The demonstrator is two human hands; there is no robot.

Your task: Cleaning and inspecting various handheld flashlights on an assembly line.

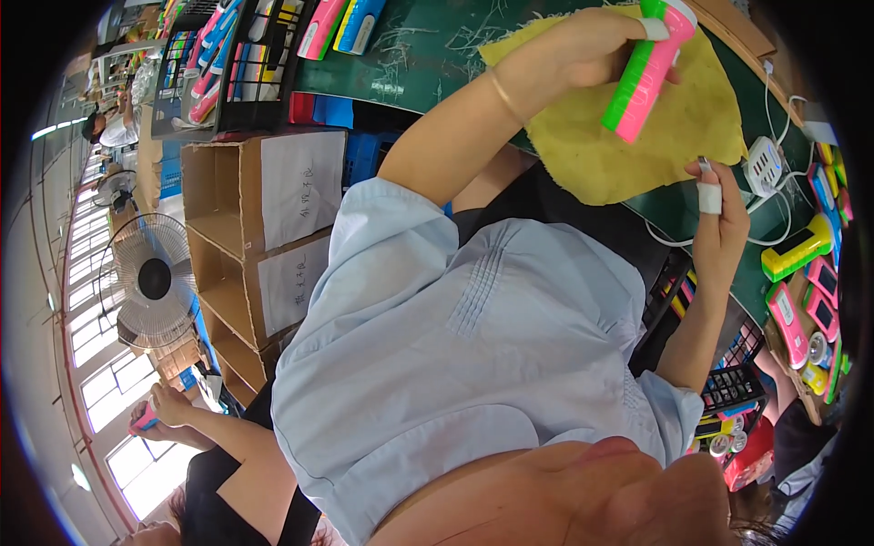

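Note:
My left hand (pixel 592 47) is closed around a pink and green handheld device (pixel 642 86), long and rounded with a wider head, somewhat like a flashlight. It is held tilted above a yellow cloth (pixel 583 164) on the green table. White tape wraps the left thumb. Below and to the right, my right hand (pixel 722 205) pinches a small silver-coloured metal piece (pixel 704 165); its exact kind is too small to tell. One finger of that hand also has white tape. The two hands are apart, and the metal piece does not touch the device.
A white multi-port charger (pixel 763 166) with cables lies right of my right hand. Several coloured devices (pixel 797 250) crowd the right edge. Black baskets (pixel 264 68) of similar devices and cardboard shelves (pixel 218 200) stand left. A fan (pixel 153 278) and a co-worker's hand (pixel 168 405) are farther left.

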